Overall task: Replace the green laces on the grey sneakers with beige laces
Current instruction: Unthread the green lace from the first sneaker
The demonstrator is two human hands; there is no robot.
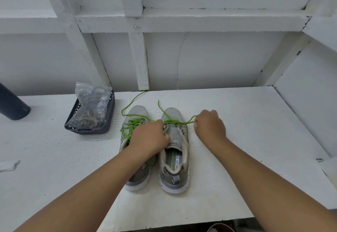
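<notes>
- Landmark = right sneaker [174,151], grey, standing on the white table [237,140], toe pointing away from the person, heel nearest the camera.
- Its green lace [184,122] is mostly pulled out: only a strand crossing the lowest eyelets nr the toe, upper eyelets bare, tongue showing. One loose end runs up past the toe.
- Right hand [209,126] sits just right of the right sneaker, level w/ its toe half. Fingers curled into a fist, pinching the green lace strand, which stretches taut from the eyelets out to the hand.
- Left hand [149,137] is on the left edge of the right sneaker, over the gap btw the two shoes. Fingers curled; fingertips at the lace/eyelet flap on that side. Looks like it grips the lace there, but the exact pinch is hidden by the knuckles.
- Left sneaker [135,158] stands just left of the right sneaker, parallel, nearly touching. Partly covered by the left hand and forearm. Its own green lace [131,124] lies loose in loops over the front, w/ a long tail trailing away twd the wall.
- Dark mesh basket [107,120] is well left of the right sneaker, past the other shoe, holding clear plastic bags [93,95]; contents hard to make out.
- Dark cylinder [12,104] lies at far left edge of view, well beyond the basket.
- Beige laces: can't pick them out for sure.
</notes>
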